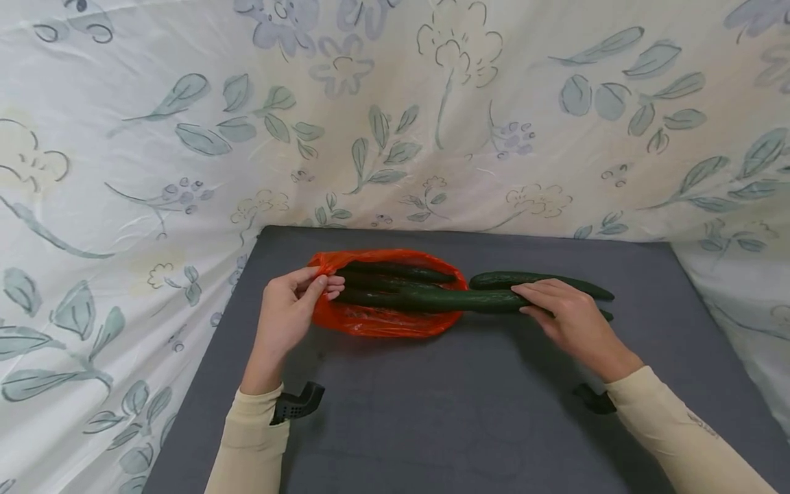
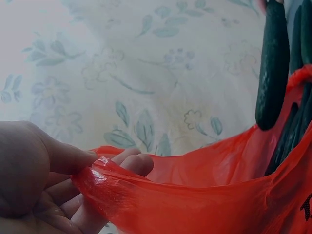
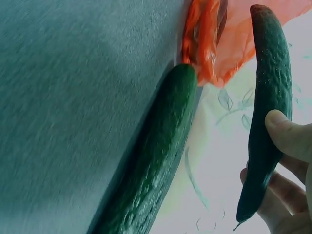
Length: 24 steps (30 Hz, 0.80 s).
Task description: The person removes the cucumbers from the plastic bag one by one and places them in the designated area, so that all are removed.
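My left hand (image 1: 286, 312) pinches the rim of a red plastic bag (image 1: 382, 326) between thumb and fingers, at its left end. The bag lies with its mouth spread. Inside it are dark green cucumbers (image 1: 401, 269), partly hidden by the film. My right hand (image 1: 577, 319) grips another cucumber (image 3: 270, 83) near one end, its far end reaching over the bag's mouth. In the left wrist view this cucumber (image 2: 273, 63) hangs above the opening. Behind the right hand, a further cucumber (image 1: 496, 279) lies on the table.
A dark grey table (image 1: 420, 418) carries the bag and the loose cucumber. Floral cloth (image 1: 395, 123) rises behind the table and along both sides. A black strap device (image 1: 299, 403) sits on the left wrist, another (image 1: 595, 399) on the right.
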Tool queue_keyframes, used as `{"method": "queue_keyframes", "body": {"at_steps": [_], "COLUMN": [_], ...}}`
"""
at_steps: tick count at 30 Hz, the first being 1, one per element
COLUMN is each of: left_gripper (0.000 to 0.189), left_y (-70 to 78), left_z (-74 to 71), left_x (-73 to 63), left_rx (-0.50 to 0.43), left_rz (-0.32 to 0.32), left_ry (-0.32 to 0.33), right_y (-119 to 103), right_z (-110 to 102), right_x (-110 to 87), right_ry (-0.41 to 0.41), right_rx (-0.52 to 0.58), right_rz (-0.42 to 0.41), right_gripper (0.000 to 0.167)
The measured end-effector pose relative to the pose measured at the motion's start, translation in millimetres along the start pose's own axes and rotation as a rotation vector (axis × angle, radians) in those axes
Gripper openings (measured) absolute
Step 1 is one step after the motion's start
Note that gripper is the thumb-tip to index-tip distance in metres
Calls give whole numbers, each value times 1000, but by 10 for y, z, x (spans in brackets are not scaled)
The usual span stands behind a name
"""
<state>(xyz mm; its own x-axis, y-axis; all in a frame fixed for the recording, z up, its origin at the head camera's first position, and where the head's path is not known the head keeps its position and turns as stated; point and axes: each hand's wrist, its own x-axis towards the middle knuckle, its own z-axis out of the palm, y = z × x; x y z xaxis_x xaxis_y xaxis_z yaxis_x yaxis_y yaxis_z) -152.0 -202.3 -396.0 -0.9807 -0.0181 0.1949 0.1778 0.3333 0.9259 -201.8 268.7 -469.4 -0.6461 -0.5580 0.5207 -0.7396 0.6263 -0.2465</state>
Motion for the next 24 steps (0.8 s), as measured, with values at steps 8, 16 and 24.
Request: {"method": "queue_keyframes", "body": {"at_steps": [8,16,24], "left_gripper": [32,32,30], "left_y": [13,4,-10], "left_z": [4,-2,-13], "left_x": [-4,-5,-4], "left_rx": [5,21,5], "left_rz": [-3,3,2], "left_ry": [-3,-3,-1], "right_y": [96,184,244], "right_z": [-159,-242,-319], "right_x": [-126,-268,-431], "right_ry": [20,20,34], "right_rx": [-25,-54,-96], "right_rz": [2,-4,-6], "right_gripper": [70,71,73]}}
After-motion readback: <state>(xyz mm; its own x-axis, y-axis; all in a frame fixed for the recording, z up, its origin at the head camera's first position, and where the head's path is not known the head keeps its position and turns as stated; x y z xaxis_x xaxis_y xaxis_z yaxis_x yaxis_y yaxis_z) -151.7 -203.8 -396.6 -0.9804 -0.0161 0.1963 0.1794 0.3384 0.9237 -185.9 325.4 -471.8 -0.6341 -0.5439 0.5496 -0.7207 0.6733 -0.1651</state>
